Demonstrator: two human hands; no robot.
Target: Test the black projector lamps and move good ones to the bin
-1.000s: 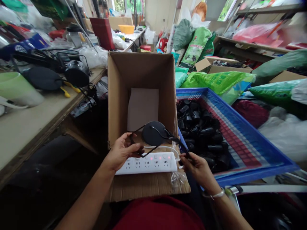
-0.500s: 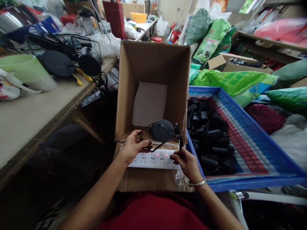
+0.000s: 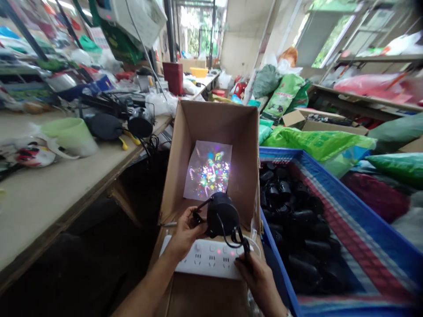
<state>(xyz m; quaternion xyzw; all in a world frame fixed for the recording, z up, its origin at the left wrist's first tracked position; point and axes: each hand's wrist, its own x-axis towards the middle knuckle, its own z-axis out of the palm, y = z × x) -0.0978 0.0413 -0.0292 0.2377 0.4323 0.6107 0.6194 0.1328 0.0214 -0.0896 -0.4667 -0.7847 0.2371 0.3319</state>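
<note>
A black projector light with a round housing and thin bracket is held above a white power strip. My left hand grips it at the left, fingers closed around the bracket and housing side. At the strip's right end my right hand is closed on a black plug with a cord; its prongs are hidden. Bright coloured patterns shine on a white paper sheet at the back inside an open cardboard box. Small red lights glow on the strip.
On the right stands a blue crate holding many black lamp housings. A workbench on the left carries a green cup and more black lamps. Filled green bags lie behind the crate.
Coloured patterns have appeared on the paper, which was plain before. The projector light has turned toward the box. The camera view has tilted upward, so the scene sits lower.
</note>
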